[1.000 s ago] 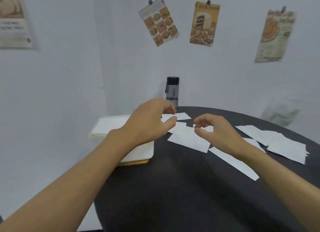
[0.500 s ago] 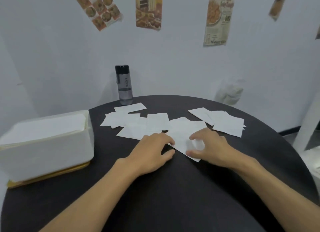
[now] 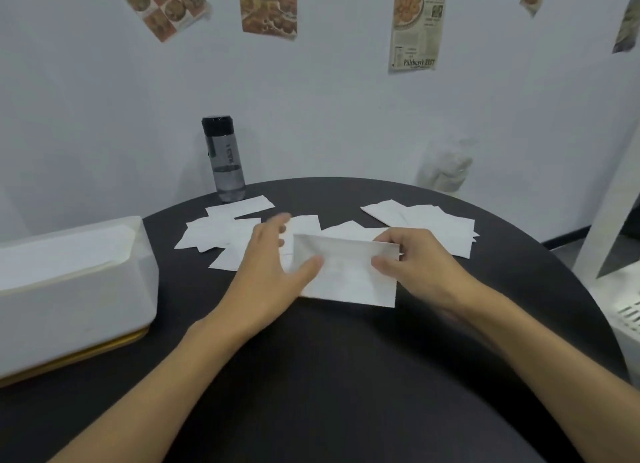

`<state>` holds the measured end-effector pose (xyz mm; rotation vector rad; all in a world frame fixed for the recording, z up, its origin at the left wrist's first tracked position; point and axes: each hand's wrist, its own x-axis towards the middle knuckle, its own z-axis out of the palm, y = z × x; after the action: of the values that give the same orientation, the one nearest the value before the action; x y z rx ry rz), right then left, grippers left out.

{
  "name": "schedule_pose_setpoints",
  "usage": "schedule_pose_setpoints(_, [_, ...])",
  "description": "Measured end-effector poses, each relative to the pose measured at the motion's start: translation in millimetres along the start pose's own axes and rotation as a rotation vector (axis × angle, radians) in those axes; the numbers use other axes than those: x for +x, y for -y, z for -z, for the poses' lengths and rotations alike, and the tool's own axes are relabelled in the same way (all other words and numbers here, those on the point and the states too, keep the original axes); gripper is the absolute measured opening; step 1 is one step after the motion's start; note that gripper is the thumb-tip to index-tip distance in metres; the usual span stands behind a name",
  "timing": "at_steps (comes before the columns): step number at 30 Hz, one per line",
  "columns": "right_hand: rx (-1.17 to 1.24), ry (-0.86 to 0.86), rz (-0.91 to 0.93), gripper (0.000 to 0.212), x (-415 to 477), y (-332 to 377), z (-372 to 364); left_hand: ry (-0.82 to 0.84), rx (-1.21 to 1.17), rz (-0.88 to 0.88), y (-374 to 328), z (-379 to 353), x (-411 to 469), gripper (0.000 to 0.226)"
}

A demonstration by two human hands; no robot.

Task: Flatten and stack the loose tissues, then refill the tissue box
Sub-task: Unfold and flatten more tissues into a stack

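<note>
A white folded tissue (image 3: 346, 272) is lifted at its far edge above the dark round table (image 3: 329, 376). My right hand (image 3: 415, 265) pinches its right end between thumb and fingers. My left hand (image 3: 270, 265) has its thumb on the tissue's left part, with blurred, fairly straight fingers behind it. Several loose tissues (image 3: 225, 230) lie scattered on the table behind my hands, and another small heap of tissues (image 3: 433, 223) lies at the right. The white tissue box (image 3: 79, 296) with a yellow base stands at the left, open-topped, with tissues inside.
A dark-capped water bottle (image 3: 225, 161) stands at the table's far edge near the wall. A white object (image 3: 627, 307) stands off the table's right side. Posters hang on the wall.
The view has tilted down and right. My hands went from pressing on the tissues to lifting one tissue, its far edge now raised off the table.
</note>
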<state>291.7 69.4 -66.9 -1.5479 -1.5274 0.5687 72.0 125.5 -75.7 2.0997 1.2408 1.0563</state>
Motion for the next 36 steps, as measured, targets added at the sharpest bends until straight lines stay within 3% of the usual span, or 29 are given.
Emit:
schedule_pose_setpoints(2, [0.149,0.095,-0.031,0.011,-4.8,4.3,-1.7,0.017,-0.112,0.107,-0.6,9.3,1.1,0.076])
schedule_pose_setpoints(6, [0.163,0.218,-0.046,0.005,-10.7,4.8,-8.7,0.196,-0.164,0.132,2.6,25.8,-5.0,0.033])
schedule_pose_setpoints(12, [-0.159,-0.050,0.027,0.009,2.2,-6.4,-9.0,0.408,0.046,0.056,14.9,39.0,-9.1,0.023])
schedule_pose_setpoints(17, [-0.358,-0.025,0.064,0.003,29.9,-12.5,-19.6,0.471,0.101,0.003,19.2,39.5,-8.6,0.023])
schedule_pose_setpoints(23, [-0.345,0.001,-0.028,0.030,90.0,8.8,-57.0,0.483,0.125,-0.021,24.7,40.0,-6.7,0.020])
schedule_pose_setpoints(27, [-0.422,0.030,-0.126,0.038,113.9,13.9,-80.6,0.504,0.135,-0.043,27.2,40.3,-5.0,0.014])
schedule_pose_setpoints(30, [-0.504,0.053,-0.165,0.057,119.4,14.6,-90.1,0.520,0.148,-0.049,29.9,41.5,-3.3,0.014])
schedule_pose_setpoints(36, [-0.514,0.075,-0.206,0.054,124.0,16.8,-95.7,0.559,0.187,-0.048,30.9,45.9,-0.9,0.013])
